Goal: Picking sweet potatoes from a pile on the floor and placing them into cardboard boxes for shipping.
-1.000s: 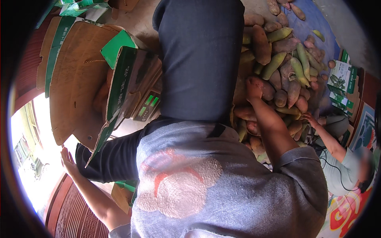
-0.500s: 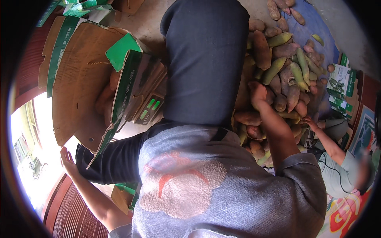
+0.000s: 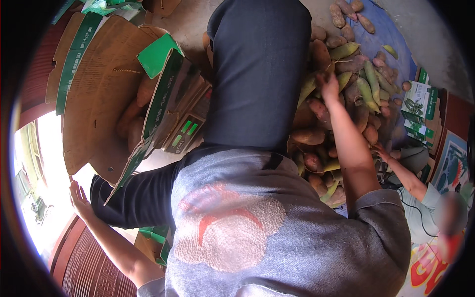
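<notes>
My right hand [image 3: 328,88] reaches into a heap of reddish-brown tubers like sweet potatoes [image 3: 308,136], mixed with long green ones [image 3: 368,94]. It is over the near-left part of the heap, beside a green tuber [image 3: 308,90]. Its fingers point down and are slightly blurred, so I cannot tell whether they grip anything. My left hand [image 3: 80,200] holds nothing, its fingers stretched out beside my left knee, below the corner of an open cardboard box [image 3: 94,99]. Several reddish-brown tubers [image 3: 131,119] lie inside the box, which has a green outside.
A scale [image 3: 184,134] with a lit green display stands by the box. The heap lies partly on a blue sheet [image 3: 396,39]. At the right a co-worker's hand [image 3: 381,152] touches the heap's edge. Flattened green-and-white cartons [image 3: 420,101] stand behind. Carved reddish wood [image 3: 94,262] is at lower left.
My right hand has moved farther forward over the heap. My left hand has shifted slightly up and left, still stretched out. The box and scale look the same.
</notes>
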`<act>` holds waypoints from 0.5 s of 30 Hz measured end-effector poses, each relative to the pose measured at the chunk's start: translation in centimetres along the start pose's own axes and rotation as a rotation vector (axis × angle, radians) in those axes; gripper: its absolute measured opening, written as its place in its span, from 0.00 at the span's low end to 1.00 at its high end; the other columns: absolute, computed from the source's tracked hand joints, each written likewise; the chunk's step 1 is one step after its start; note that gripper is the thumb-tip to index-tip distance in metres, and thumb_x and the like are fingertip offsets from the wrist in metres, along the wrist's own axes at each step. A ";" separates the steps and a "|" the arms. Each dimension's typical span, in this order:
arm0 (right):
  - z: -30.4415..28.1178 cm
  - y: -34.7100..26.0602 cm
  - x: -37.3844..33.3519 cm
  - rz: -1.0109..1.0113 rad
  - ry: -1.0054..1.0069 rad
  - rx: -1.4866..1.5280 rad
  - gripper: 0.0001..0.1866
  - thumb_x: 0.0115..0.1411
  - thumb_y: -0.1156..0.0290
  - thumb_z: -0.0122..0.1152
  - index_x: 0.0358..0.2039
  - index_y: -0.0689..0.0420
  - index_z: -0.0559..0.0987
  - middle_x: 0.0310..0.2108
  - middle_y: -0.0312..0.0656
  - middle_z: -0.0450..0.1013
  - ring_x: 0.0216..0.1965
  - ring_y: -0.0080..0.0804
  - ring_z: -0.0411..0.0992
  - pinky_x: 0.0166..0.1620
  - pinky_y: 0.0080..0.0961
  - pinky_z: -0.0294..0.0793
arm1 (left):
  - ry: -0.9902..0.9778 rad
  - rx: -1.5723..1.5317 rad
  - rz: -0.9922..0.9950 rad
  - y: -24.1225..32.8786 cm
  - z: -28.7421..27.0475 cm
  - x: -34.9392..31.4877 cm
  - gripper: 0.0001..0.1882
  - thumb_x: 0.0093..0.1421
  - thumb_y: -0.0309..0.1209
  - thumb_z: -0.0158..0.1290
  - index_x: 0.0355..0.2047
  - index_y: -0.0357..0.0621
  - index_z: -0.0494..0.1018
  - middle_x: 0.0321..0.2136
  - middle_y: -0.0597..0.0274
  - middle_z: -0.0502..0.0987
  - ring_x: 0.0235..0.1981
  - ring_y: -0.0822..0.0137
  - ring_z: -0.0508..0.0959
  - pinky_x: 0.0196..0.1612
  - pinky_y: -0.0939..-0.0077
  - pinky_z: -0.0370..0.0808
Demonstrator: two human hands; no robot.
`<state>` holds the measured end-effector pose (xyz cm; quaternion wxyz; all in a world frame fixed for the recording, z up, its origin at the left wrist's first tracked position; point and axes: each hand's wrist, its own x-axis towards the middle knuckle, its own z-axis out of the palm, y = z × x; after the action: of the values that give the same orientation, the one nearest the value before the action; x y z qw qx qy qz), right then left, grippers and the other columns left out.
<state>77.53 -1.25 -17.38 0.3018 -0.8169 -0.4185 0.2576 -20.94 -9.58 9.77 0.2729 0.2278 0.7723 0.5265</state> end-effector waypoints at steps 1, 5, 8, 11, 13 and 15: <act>0.3 2.5 -1.3 0.112 -0.127 -0.029 0.21 0.60 0.60 0.66 0.48 0.61 0.77 0.45 0.53 0.77 0.47 0.48 0.76 0.49 0.39 0.74 | -0.013 -0.014 0.004 -0.5 -0.6 0.0 0.25 0.70 0.39 0.51 0.58 0.31 0.69 0.59 0.49 0.73 0.63 0.58 0.70 0.65 0.65 0.69; -1.5 17.7 -12.8 0.099 -0.246 -0.103 0.21 0.57 0.62 0.65 0.49 0.56 0.77 0.48 0.52 0.75 0.54 0.49 0.72 0.52 0.41 0.73 | -0.111 -0.063 -0.029 -3.4 5.3 3.5 0.24 0.70 0.38 0.51 0.58 0.31 0.69 0.59 0.50 0.73 0.63 0.60 0.70 0.65 0.65 0.69; 0.3 8.2 -18.8 -0.160 -0.827 -1.092 0.35 0.50 0.57 0.71 0.57 0.52 0.71 0.53 0.45 0.72 0.57 0.44 0.69 0.60 0.40 0.67 | -0.021 -0.041 -0.003 -0.5 -1.8 0.1 0.23 0.70 0.37 0.51 0.58 0.32 0.70 0.58 0.52 0.73 0.63 0.60 0.70 0.65 0.65 0.68; -1.1 8.4 -21.5 -0.157 -0.740 -1.213 0.41 0.46 0.54 0.75 0.59 0.50 0.69 0.55 0.44 0.70 0.59 0.42 0.66 0.62 0.43 0.63 | -0.028 -0.035 -0.034 -0.9 1.3 0.0 0.22 0.71 0.38 0.49 0.57 0.34 0.71 0.57 0.53 0.74 0.62 0.62 0.71 0.65 0.66 0.67; -1.3 7.9 -21.0 -0.128 -0.785 -1.221 0.42 0.45 0.54 0.76 0.60 0.50 0.69 0.56 0.43 0.70 0.61 0.42 0.66 0.63 0.42 0.62 | -0.018 -0.064 -0.034 -1.2 1.6 0.5 0.22 0.71 0.39 0.50 0.57 0.36 0.71 0.56 0.54 0.75 0.61 0.63 0.72 0.65 0.66 0.68; -1.6 8.0 -20.6 -0.121 -0.889 -1.290 0.42 0.44 0.56 0.77 0.59 0.51 0.69 0.57 0.43 0.69 0.61 0.41 0.65 0.64 0.41 0.61 | -0.018 -0.086 -0.031 -1.5 1.3 0.5 0.21 0.70 0.39 0.51 0.56 0.37 0.72 0.54 0.54 0.77 0.59 0.62 0.73 0.64 0.67 0.68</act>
<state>72.15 -22.74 -18.53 -0.4145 -0.6268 -0.6108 0.2494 -20.60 -8.87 7.93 0.2973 0.2086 0.7499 0.5530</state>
